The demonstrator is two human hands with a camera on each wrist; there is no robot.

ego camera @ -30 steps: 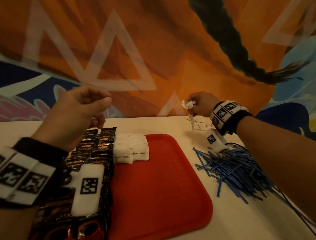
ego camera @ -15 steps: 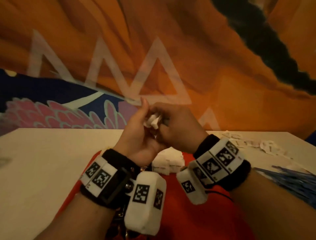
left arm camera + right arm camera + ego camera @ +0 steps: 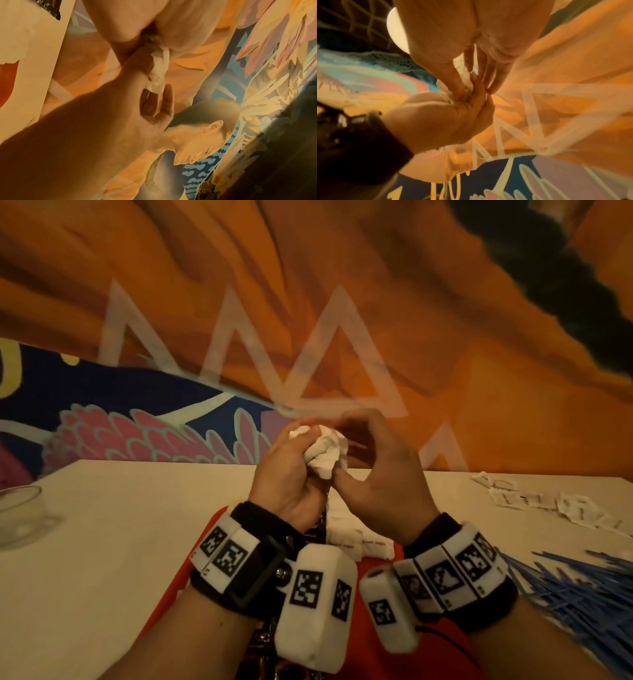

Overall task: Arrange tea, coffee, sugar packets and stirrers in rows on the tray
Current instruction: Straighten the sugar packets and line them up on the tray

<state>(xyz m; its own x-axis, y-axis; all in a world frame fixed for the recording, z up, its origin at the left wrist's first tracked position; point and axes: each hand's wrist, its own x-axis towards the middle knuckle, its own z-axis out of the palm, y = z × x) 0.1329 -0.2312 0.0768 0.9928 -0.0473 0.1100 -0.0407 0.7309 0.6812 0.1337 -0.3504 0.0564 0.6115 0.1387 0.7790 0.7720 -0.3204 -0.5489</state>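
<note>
The desk [image 3: 120, 525] carries a red tray [image 3: 442, 642], with blue stirrers [image 3: 575, 587] heaped to its right. Sugar packets [image 3: 346, 534] sit in rows on the tray. Above them, the left hand [image 3: 291, 474] and right hand [image 3: 380, 474] both grip crumpled white packets [image 3: 325, 453], fingers curled round them.

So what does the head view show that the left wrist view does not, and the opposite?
Only the head view shows the blue stirrers, the loose white packets on the table, the glass cup and both wristbands. Only the left wrist view shows a dark packet's corner and the mural's painted figure. Both show the left hand and right hand holding the white packets together.
</note>
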